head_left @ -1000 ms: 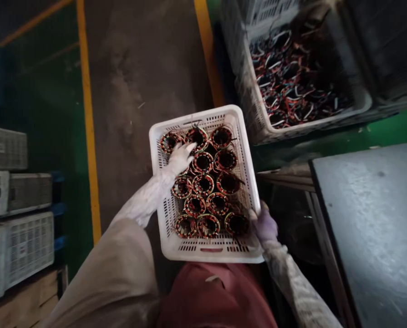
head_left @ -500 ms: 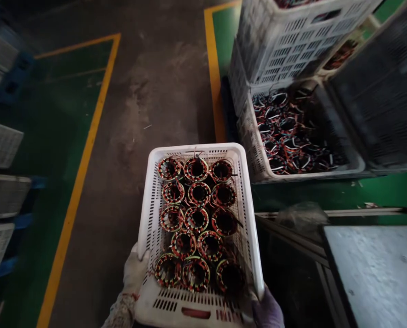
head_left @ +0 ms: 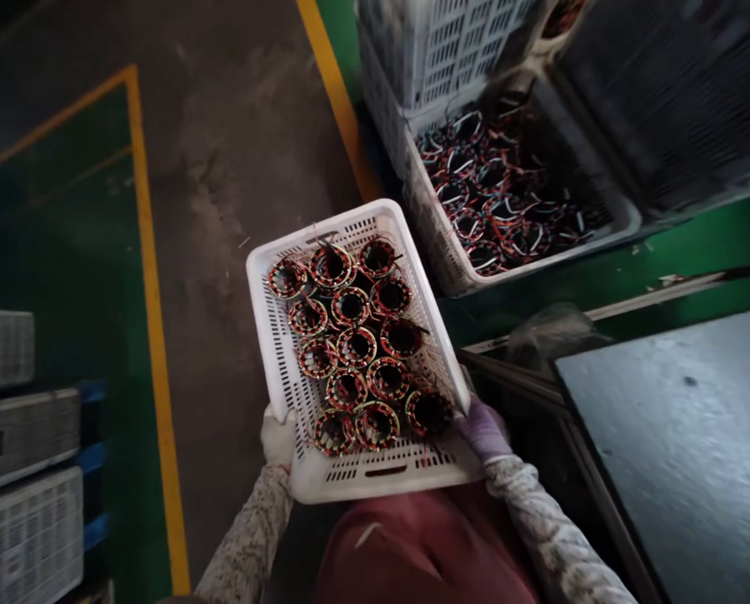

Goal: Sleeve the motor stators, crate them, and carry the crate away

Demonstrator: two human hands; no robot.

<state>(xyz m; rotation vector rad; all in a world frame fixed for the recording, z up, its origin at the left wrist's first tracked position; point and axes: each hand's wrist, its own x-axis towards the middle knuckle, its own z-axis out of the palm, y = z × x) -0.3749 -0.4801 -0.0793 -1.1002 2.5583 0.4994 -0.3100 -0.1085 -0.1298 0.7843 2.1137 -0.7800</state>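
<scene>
A white plastic crate with slotted walls is held up in front of my body, turned a little anticlockwise. Inside stand several ring-shaped wound coils, apparently motor stators, with red, black and yellow-green wires. My left hand, in a white glove, grips the crate's left side near the closest corner. On the opposite side, my right hand in a purple glove clasps the rim. Both sets of fingers are partly hidden by the crate walls.
A larger white crate full of wired coils sits at right, with stacked crates behind it. A grey metal-topped table stands at my right. More crates are at lower left, beyond a yellow floor line.
The view has swung, so the surroundings sit differently. The held crate appears higher in view and tilted anticlockwise; my forearms and red clothing now show. Both hands keep hold.
</scene>
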